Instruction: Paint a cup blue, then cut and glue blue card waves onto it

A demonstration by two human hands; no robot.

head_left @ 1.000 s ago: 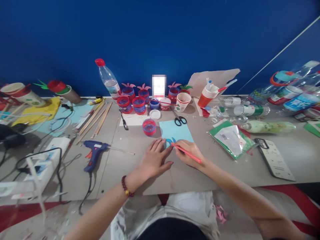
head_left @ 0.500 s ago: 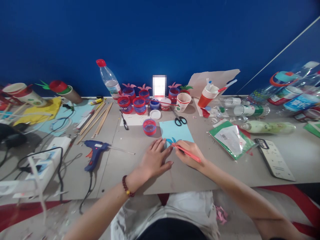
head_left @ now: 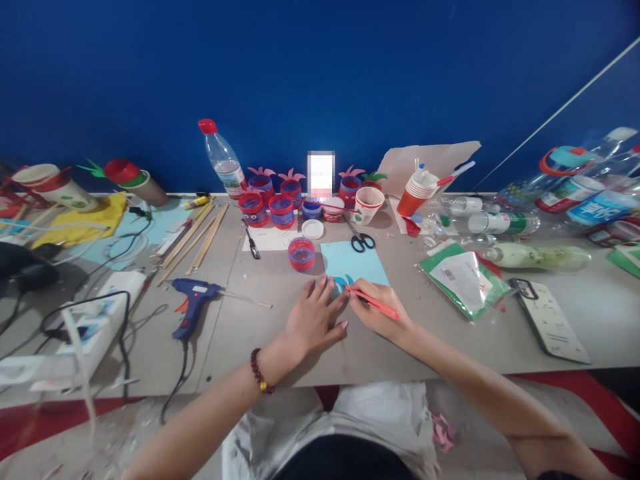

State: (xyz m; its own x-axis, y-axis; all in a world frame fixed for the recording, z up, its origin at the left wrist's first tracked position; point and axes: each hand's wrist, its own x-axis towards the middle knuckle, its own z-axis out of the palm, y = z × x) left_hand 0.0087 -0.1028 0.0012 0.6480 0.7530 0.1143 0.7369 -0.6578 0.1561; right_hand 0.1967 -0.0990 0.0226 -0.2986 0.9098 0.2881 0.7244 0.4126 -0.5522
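Observation:
A red pen (head_left: 379, 306) is gripped in my right hand (head_left: 376, 313), its tip down at the near edge of a light blue sheet of paper (head_left: 367, 267). Blue leaf-like shapes (head_left: 343, 281) lie at that edge, between my hands; whether they are drawn or cut out I cannot tell. My left hand (head_left: 315, 319) rests palm down, fingers spread, its fingertips by the sheet's lower left corner. Black-handled scissors (head_left: 363, 242) lie across the sheet's far edge. A red and purple ring-shaped cup (head_left: 301, 254) stands just left of the paper.
Left of my hands are a blue glue gun (head_left: 193, 303), wooden sticks (head_left: 206, 243) and a power strip (head_left: 103, 327). Several decorated cups (head_left: 283, 212) and a bottle (head_left: 223, 160) line the back. A phone (head_left: 550, 320), a green packet (head_left: 463, 280) and plastic bottles (head_left: 505, 221) lie right.
The view has shifted slightly, so things at left appear a little further right. My left hand and the pen in my right hand have barely moved.

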